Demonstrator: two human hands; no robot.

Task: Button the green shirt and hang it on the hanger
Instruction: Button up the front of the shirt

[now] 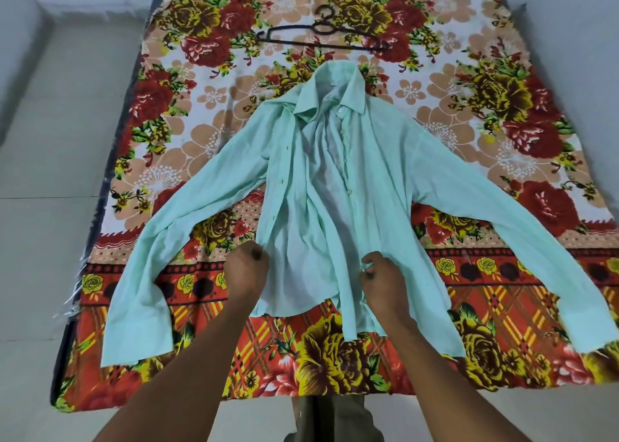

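One view only, from a wide-angle camera worn on the person's head, looking forward and steeply down over a mattress covered by a floral sheet (469,274) on a pale floor (50,140). The near edge of the sheet runs across the lower frame; the far end narrows toward the top, and straight edges bow with the lens. Both forearms enter from the bottom, so the left hand (246,270) and right hand (382,277) sit close, low of centre. The green shirt (318,190) fills the middle, collar pointing away from the camera. The hanger (321,36) lies beyond it, small and far
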